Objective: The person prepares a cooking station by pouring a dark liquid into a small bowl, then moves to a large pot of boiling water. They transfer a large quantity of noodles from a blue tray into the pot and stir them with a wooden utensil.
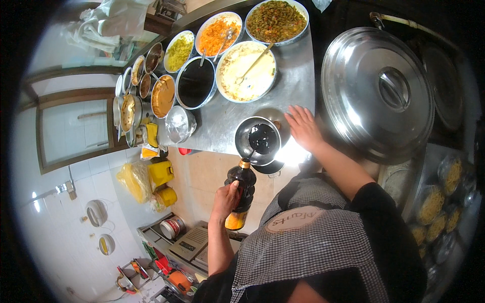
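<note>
My left hand (226, 197) grips a dark plastic bottle (243, 185) with a gold neck and a yellow label. The bottle is tilted, its mouth over the near rim of a metal bowl (242, 133). A thin dark stream runs from the mouth into the bowl, where dark liquid (262, 139), like soy sauce, has pooled. To the right of the bowl, my right hand (304, 127) is empty, fingers extended and slightly apart, low over the steel counter (223, 117). Whether it touches the counter I cannot tell.
Behind the bowl stand dishes of white food (248, 72), dark sauce (196, 82), shredded orange food (216, 36) and chopped greens (276, 21). A large lidded steel pot (356, 75) is at the right. A plastic-covered bowl (179, 123) sits at the left, near the counter's edge.
</note>
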{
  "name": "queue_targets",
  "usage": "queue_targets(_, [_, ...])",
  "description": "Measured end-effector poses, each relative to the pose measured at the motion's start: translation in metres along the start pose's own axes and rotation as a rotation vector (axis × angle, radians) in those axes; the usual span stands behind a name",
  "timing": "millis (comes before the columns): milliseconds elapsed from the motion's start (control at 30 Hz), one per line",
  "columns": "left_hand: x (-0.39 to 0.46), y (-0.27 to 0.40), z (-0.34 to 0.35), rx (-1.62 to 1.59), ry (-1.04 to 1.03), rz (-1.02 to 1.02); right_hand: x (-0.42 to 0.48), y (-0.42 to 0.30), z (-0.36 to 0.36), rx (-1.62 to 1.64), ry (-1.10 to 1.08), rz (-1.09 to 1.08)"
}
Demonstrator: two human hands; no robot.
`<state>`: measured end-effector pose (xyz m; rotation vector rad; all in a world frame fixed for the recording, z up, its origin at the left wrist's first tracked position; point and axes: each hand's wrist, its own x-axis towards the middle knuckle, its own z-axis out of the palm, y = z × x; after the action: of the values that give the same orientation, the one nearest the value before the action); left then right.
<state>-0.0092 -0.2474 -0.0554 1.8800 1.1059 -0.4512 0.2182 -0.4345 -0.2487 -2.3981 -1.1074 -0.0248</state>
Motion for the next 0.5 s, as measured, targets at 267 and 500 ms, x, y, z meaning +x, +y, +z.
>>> queue_targets(267, [-0.0015,-0.0045,-0.0007,-0.041,-0.016,0.017,0.0007,-0.0014,-0.004,-0.007,-0.013,0.0])
queue_targets(500, [-0.0016,-0.007,-0.0002,-0.052,-0.001,0.018,-0.0005,-0.0005,-0.0015,0.006,0.005,-0.001])
